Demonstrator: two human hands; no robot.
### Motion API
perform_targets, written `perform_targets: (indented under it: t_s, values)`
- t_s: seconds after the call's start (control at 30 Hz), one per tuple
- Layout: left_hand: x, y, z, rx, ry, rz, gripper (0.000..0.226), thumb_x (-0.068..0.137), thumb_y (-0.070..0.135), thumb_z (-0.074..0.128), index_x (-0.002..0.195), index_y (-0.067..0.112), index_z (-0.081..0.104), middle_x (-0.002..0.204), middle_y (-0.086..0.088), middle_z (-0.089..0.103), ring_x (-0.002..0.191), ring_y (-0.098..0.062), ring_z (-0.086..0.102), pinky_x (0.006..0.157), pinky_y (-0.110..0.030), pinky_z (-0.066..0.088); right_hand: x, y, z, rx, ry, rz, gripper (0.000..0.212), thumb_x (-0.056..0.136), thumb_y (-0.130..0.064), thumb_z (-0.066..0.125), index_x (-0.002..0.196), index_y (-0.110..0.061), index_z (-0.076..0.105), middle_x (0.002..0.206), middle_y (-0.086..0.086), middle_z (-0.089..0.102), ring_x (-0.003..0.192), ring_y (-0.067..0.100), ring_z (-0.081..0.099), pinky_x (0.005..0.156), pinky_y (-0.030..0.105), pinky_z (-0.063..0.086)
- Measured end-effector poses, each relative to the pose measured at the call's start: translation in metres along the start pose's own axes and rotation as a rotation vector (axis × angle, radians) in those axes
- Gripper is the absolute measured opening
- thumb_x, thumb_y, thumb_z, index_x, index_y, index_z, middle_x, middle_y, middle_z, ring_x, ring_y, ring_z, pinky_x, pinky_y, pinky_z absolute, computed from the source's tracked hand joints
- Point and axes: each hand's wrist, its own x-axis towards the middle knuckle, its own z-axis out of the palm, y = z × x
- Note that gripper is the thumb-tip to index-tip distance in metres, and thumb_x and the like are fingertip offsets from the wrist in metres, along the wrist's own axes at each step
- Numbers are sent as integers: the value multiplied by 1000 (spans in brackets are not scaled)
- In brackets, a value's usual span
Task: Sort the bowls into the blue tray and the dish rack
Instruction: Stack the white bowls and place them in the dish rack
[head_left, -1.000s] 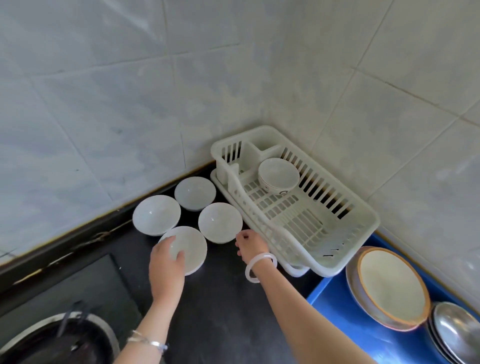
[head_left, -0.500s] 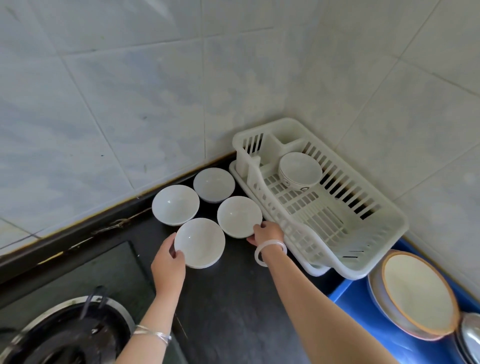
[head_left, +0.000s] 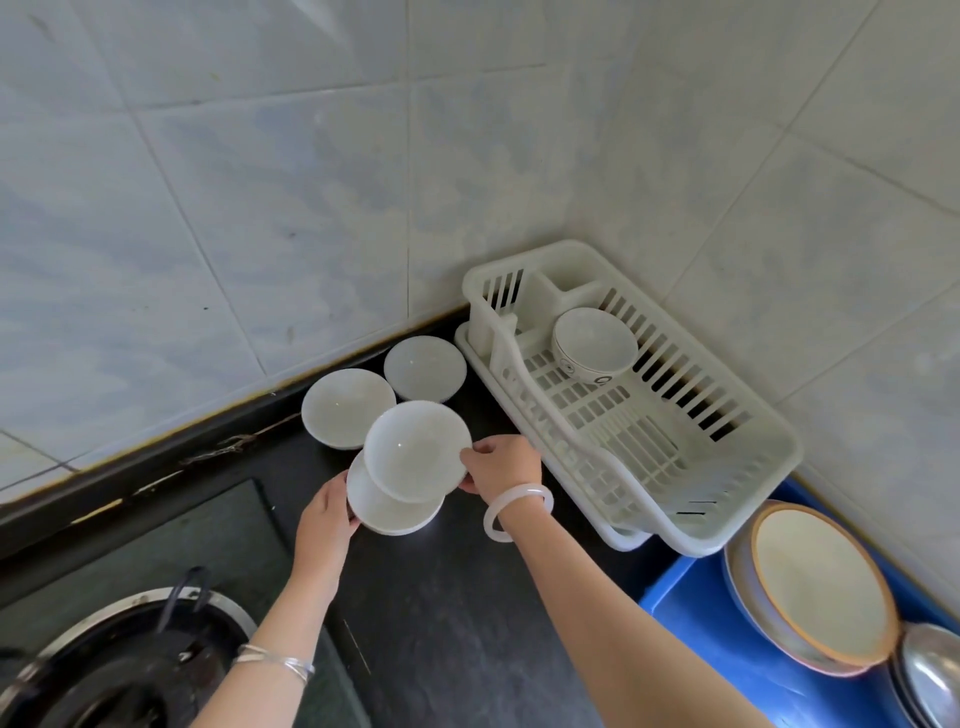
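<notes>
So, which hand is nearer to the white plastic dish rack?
Right. The right hand is close beside the dish rack's front wall; the left hand is farther, beyond the upper white bowl.

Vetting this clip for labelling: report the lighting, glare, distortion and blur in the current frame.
Head view: soft daylight, faint shadows. Head view: pinpoint glints in the upper bowl pinched by the right hand; sheen on the metal bowl. Head view: wide-angle lens slants and bows the wall tile lines. Head view: slightly soft overall; left hand, gripping the lower bowl, shows no smear.

bowl (head_left: 595, 345) in dish rack (head_left: 748, 467), tray (head_left: 691, 613) right
</notes>
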Motion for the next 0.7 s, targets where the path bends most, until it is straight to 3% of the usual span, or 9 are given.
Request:
perform_targets:
  t_s: [0.17,0.37,0.53,0.63,0.7]
  values:
    - [-2,-1,0,-23,-27,-21,40,98,40,36,128,19,53,118,0,57,112,-17,52,95,-37,44,-4,4,15,-189,1,15,13,82,-12,59,79,-6,70,85,16,73,74,26,71,76,36,59]
    - [-1,-7,-1,129,-46,60,33,94,17,48,126,21,56,112,2,60,105,-16,55,87,-31,47,0,9,25,-285,6,7,16,82,-15,58,78,-4,69,77,17,71,61,18,58,71,33,57]
    - [2,-8,-1,133,-50,49,36,94,9,46,126,20,56,117,0,59,108,-18,54,89,-35,48,5,12,25,-312,-39,24,12,81,-17,59,72,-13,66,69,5,61,60,16,57,59,24,50]
    - [1,-3,-1,90,-60,-14,36,94,9,45,129,17,53,122,-3,56,114,-23,52,92,-42,49,8,17,22,-250,-95,50,5,82,-17,62,87,-18,63,85,4,64,76,19,64,69,29,57]
    - [1,1,0,66,-68,-59,37,95,9,44,130,17,51,124,-5,54,118,-26,51,89,-42,49,10,21,21,-95,-169,139,23,84,-16,62,107,-20,61,103,6,64,89,22,65,76,34,59]
